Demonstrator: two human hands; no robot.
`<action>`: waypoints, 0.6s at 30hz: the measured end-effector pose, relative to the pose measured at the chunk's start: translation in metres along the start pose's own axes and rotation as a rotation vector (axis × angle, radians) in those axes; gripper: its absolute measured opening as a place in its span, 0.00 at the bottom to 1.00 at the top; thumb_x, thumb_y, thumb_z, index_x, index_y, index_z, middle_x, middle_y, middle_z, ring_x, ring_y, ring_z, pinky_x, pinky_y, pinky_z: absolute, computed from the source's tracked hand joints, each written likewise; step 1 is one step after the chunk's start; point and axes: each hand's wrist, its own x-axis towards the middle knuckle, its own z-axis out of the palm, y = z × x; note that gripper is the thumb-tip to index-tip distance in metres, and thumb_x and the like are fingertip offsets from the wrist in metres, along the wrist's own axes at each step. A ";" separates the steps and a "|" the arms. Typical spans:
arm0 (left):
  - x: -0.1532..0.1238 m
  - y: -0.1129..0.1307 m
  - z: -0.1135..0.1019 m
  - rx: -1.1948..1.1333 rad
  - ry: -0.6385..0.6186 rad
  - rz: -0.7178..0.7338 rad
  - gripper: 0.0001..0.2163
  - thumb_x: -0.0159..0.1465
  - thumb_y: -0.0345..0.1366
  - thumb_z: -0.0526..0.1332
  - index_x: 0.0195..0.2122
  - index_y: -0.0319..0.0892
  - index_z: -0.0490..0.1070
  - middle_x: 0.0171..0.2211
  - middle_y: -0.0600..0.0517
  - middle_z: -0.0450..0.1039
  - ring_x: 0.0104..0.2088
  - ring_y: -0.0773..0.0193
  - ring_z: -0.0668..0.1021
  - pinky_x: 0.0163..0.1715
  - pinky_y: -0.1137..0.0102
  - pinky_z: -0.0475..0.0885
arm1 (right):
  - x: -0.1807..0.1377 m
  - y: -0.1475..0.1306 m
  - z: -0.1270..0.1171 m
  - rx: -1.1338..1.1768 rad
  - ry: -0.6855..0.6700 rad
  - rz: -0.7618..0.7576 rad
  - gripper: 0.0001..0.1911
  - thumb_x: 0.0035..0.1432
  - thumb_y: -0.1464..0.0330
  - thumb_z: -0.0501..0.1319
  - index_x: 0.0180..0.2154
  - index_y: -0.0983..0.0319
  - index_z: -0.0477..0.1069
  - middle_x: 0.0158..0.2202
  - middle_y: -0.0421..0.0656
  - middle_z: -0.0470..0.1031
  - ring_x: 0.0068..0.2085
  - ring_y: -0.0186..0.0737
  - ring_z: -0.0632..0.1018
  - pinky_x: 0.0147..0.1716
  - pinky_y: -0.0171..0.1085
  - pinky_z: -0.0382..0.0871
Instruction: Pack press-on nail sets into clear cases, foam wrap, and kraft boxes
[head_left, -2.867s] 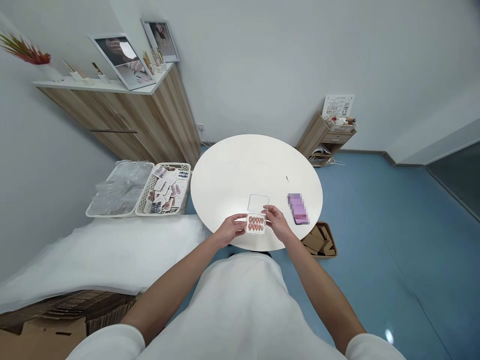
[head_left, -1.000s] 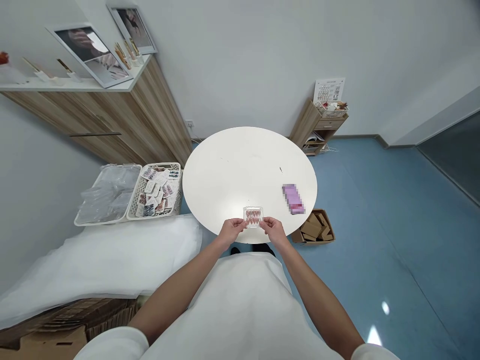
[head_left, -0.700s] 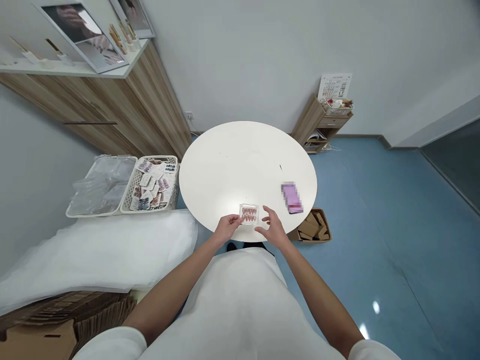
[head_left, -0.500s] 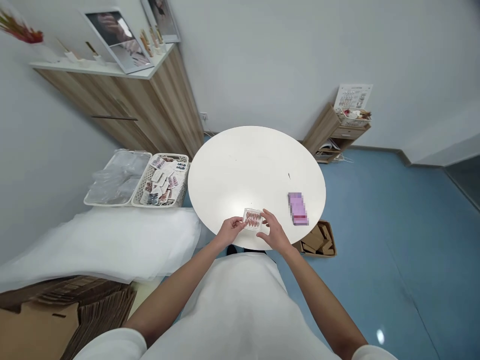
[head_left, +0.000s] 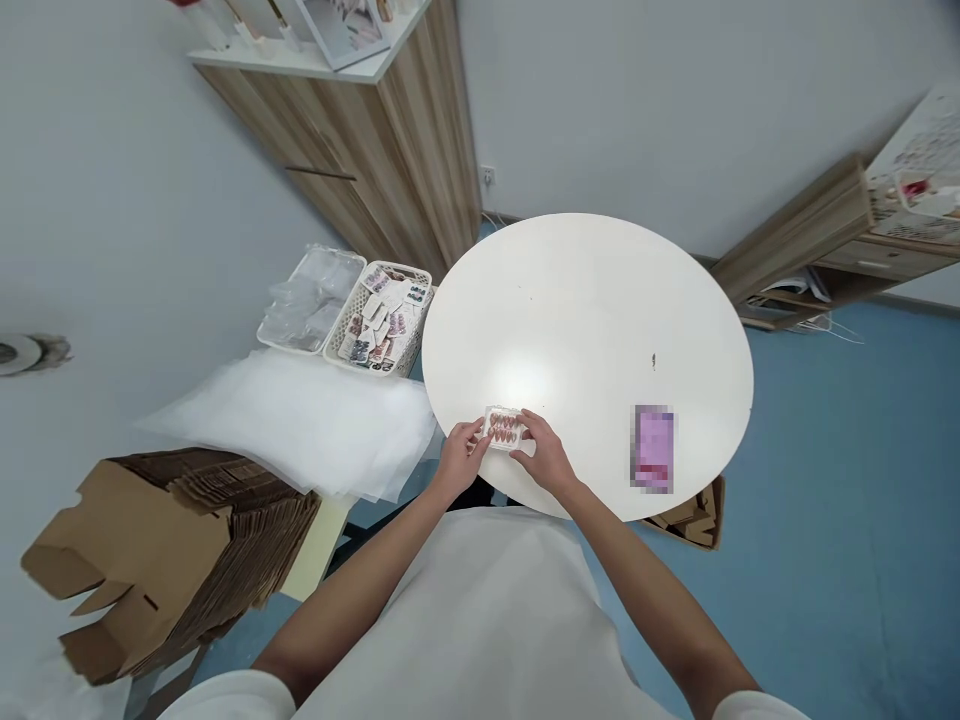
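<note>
A small clear case of press-on nails (head_left: 503, 428), with two rows of reddish-pink nails on a white backing, is held just over the near edge of the white round table (head_left: 585, 300). My left hand (head_left: 460, 458) pinches its left edge between thumb and fingers. At the right edge, the fingers of my right hand (head_left: 549, 456) rest on the upper corner and the thumb lies close to the lower one, so the case sits between both hands. A blurred purple item (head_left: 653, 449) lies farther right on the tabletop.
Left of the table stand a white basket (head_left: 417, 350) of nail sets and a tray of clear plastic packs (head_left: 311, 300). White sheets (head_left: 315, 415) and a stack of folded cardboard boxes (head_left: 172, 560) are nearer me. A carton (head_left: 716, 515) sits on the floor at right.
My view has turned to the left, so the table appears farther right. My right hand has closed in on the case's right edge; my left hand keeps its hold.
</note>
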 end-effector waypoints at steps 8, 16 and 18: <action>0.041 -0.023 -0.031 -0.029 0.124 -0.063 0.19 0.57 0.36 0.57 0.51 0.45 0.64 0.40 0.48 0.65 0.35 0.65 0.70 0.37 0.68 0.69 | 0.062 -0.009 0.039 -0.036 -0.050 0.090 0.35 0.47 0.71 0.60 0.56 0.52 0.52 0.54 0.44 0.61 0.40 0.40 0.71 0.44 0.46 0.67; 0.114 -0.050 -0.078 0.026 0.058 -0.031 0.19 0.58 0.35 0.55 0.52 0.43 0.63 0.40 0.48 0.63 0.34 0.67 0.70 0.36 0.69 0.70 | 0.131 -0.017 0.086 -0.054 0.022 0.196 0.34 0.48 0.73 0.59 0.56 0.53 0.53 0.49 0.45 0.58 0.41 0.38 0.70 0.45 0.44 0.67; 0.134 -0.054 -0.085 0.068 0.028 -0.007 0.20 0.58 0.36 0.55 0.53 0.43 0.62 0.40 0.48 0.63 0.34 0.66 0.70 0.36 0.69 0.69 | 0.149 -0.017 0.093 -0.074 0.040 0.208 0.34 0.48 0.72 0.59 0.56 0.53 0.52 0.49 0.45 0.59 0.41 0.39 0.69 0.45 0.44 0.67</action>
